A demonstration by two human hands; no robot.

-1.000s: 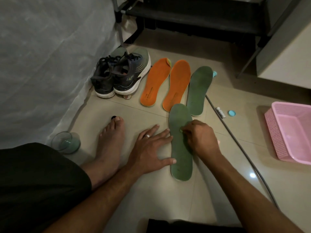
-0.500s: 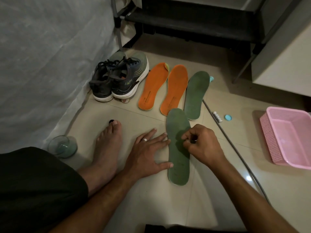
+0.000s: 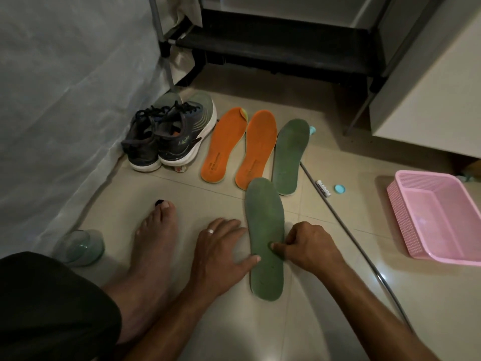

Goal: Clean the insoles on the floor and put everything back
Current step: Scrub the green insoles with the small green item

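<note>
The near green insole (image 3: 264,204) lies lengthwise on the tiled floor in front of me. My left hand (image 3: 218,254) lies flat on the floor beside it, fingers spread, thumb tip touching its left edge. My right hand (image 3: 304,246) rests on the insole's right side with fingers curled and the thumb pressed onto its surface; whatever sits between the fingers is hidden. A second green insole (image 3: 289,155) and two orange insoles (image 3: 223,144) (image 3: 257,147) lie in a row farther off. A pair of dark sneakers (image 3: 171,136) stands to their left.
A pink plastic basket (image 3: 440,212) sits at the right. A thin grey rod (image 3: 346,230) runs diagonally past a small white tube (image 3: 322,187) and a blue cap (image 3: 339,189). A glass bowl (image 3: 80,247) and my bare foot (image 3: 153,243) are at the left. A dark rack stands behind.
My right hand has slid down the near green insole toward me, from its middle to its lower right side. My left hand has stayed flat beside it.
</note>
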